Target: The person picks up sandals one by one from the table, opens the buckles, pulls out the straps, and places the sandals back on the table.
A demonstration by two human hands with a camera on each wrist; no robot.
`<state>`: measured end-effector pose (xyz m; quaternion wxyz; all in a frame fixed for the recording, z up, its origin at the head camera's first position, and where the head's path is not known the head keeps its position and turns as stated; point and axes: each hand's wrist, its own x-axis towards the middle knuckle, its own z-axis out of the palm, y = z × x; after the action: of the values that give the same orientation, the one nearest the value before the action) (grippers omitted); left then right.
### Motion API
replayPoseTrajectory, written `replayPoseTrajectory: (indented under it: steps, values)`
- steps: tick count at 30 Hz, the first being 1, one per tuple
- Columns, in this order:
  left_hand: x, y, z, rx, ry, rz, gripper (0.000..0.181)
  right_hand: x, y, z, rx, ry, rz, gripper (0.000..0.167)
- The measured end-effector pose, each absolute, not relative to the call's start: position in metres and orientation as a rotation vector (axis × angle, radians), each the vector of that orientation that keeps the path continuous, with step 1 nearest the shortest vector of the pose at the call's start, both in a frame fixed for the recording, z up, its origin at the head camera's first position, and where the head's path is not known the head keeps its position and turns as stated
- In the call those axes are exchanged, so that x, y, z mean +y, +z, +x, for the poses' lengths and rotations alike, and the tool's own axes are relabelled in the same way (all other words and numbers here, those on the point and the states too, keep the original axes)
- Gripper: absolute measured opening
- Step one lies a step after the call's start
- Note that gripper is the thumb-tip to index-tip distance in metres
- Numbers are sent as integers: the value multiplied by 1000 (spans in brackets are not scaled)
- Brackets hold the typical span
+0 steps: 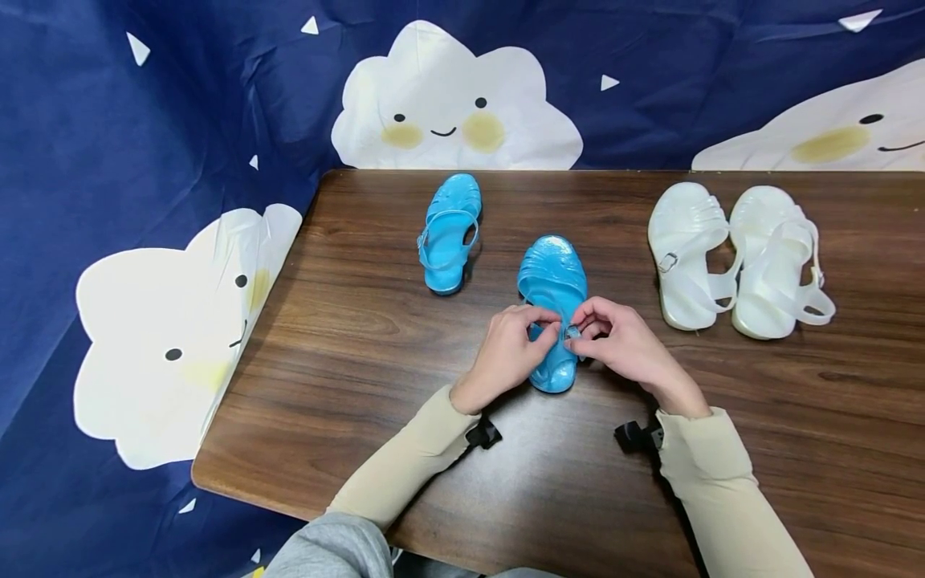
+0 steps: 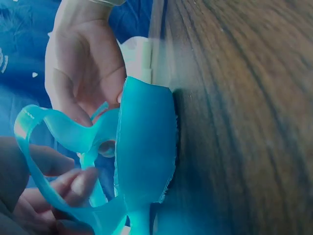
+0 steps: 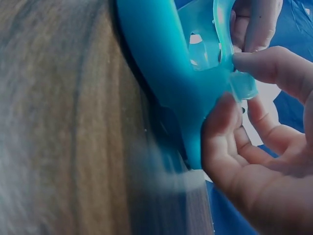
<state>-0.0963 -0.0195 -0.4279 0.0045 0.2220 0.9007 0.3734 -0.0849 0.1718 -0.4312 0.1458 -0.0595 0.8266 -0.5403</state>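
Observation:
A blue jelly sandal (image 1: 552,269) lies on the table, toe pointing away, between both hands. My left hand (image 1: 511,347) pinches its thin strap (image 2: 36,171) with thumb and fingertips close together. On the sandal's right side, my right hand (image 1: 620,341) holds the strap's small buckle (image 1: 572,332) between thumb and finger. In the right wrist view that hand (image 3: 264,161) grips a clear blue tab (image 3: 243,85) at the sandal's side. Fingers partly hide the strap's end. Farther back to the left lies the other blue sandal (image 1: 455,217), its strap forming a loop.
Two white jelly sandals (image 1: 686,233) (image 1: 769,241) lie side by side at the right of the brown wooden table (image 1: 340,361). A dark blue cloth with white clouds (image 1: 455,88) hangs behind the table and along its left edge.

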Motion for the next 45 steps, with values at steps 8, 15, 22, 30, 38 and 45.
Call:
replayPoseTrajectory:
  steps: [8, 15, 22, 30, 38, 45]
  values:
    - [-18, -432, -100, 2763, 1192, 632, 23, 171, -437, -86, 2415, -1575, -191, 25]
    - [-17, -435, -102, 2677, 1305, 561, 23, 170, -435, -86, 2437, -1564, -181, 25]
    - [-16, -439, -105, 2645, 1387, 487, 17, 169, -438, -86, 2416, -1577, -208, 26]
    - [-14, -439, -104, 2708, 1269, 522, 16, 168, -438, -87, 2408, -1562, -203, 28]
    - [-13, -437, -101, 2764, 1205, 514, 17, 168, -438, -86, 2400, -1551, -220, 29]
    - [-13, -436, -102, 2746, 1220, 483, 16, 167, -436, -86, 2409, -1535, -228, 26]
